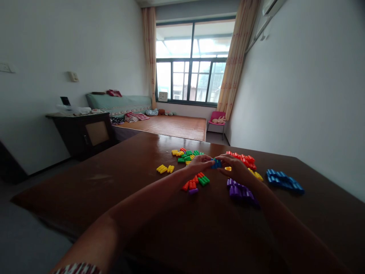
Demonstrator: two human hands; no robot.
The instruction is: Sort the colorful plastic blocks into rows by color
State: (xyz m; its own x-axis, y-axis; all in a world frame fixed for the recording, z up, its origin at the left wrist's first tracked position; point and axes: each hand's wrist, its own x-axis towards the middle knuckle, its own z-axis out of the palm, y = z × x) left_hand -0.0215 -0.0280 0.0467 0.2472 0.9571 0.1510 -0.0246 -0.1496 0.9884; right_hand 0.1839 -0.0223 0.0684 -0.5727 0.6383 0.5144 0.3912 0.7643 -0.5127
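Your left hand [200, 163] and right hand [236, 168] grip blue pieces [216, 164]; red group [242, 158], purple group [241, 191], blue group [285, 181] sorted; mixed pieces [188, 155] unsorted.

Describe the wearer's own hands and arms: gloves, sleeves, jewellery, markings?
Both the left hand and right hand are ungloved. Patterned fabric edge in white and dark red, probably a short sleeve, shows on the left arm; no sleeve in view on the right. No watch or bracelet visible; rings too small to tell.
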